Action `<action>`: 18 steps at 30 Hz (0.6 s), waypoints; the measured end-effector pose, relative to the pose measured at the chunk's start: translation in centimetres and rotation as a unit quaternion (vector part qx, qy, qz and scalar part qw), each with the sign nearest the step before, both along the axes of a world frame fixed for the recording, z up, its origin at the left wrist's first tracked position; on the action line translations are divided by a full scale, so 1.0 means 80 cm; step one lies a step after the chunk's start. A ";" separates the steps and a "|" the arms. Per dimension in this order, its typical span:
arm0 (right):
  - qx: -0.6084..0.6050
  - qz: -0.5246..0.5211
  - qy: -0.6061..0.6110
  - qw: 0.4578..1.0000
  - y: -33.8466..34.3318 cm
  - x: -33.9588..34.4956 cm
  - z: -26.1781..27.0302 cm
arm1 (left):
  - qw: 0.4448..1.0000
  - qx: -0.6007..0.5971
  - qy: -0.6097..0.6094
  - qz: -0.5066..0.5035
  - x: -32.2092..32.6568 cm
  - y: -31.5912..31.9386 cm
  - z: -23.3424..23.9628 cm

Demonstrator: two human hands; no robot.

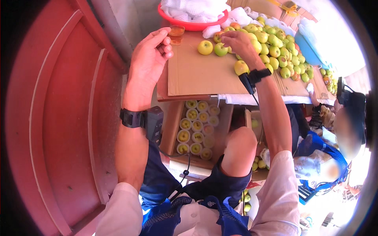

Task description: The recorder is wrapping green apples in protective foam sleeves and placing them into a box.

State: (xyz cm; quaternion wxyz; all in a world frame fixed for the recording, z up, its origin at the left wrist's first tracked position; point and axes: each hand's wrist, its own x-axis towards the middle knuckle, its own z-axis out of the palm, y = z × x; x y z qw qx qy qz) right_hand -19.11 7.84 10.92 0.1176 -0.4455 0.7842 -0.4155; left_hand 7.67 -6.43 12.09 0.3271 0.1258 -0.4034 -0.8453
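My left hand (153,50) is raised at the table's left end, palm partly turned up and fingers loosely curled. No object shows in it. Just beyond its fingertips stands a small glass of amber liquid (176,35). My right hand (240,42) reaches over the near side of a heap of yellow-green apples (274,51). Its bent fingers overlap a reddish apple (218,37), and whether they grip or only touch it is hidden. Two looser apples, a yellow one (205,47) and a green one (221,49), lie beside that hand on the cardboard sheet (198,76).
A red basin (192,26) of white foam nets stands at the back. Under the table, a carton (171,129) holds rows of netted apples. A blue container (308,44) stands behind the heap. Another person (319,159) sits at right. A red door (68,118) borders my left.
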 end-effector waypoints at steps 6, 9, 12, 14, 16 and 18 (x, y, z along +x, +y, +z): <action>0.157 -0.041 0.215 0.963 -0.079 -0.032 -0.061 | 1.000 -0.002 0.003 -0.001 0.000 -0.001 -0.008; 0.168 -0.061 0.287 0.941 -0.108 -0.018 -0.069 | 1.000 -0.005 0.012 -0.001 0.006 -0.005 -0.012; 0.188 -0.074 0.359 0.911 -0.122 -0.030 -0.085 | 1.000 -0.009 0.016 -0.001 0.003 -0.003 -0.012; 0.185 -0.088 0.408 0.890 -0.131 -0.030 -0.092 | 1.000 -0.009 0.010 0.004 0.003 -0.003 -0.013; 0.220 -0.068 0.432 0.872 -0.139 -0.030 -0.089 | 1.000 -0.009 0.004 0.009 0.003 -0.004 -0.011; 0.237 -0.070 0.428 0.869 -0.149 -0.032 -0.090 | 1.000 -0.011 -0.004 0.009 0.003 -0.003 -0.008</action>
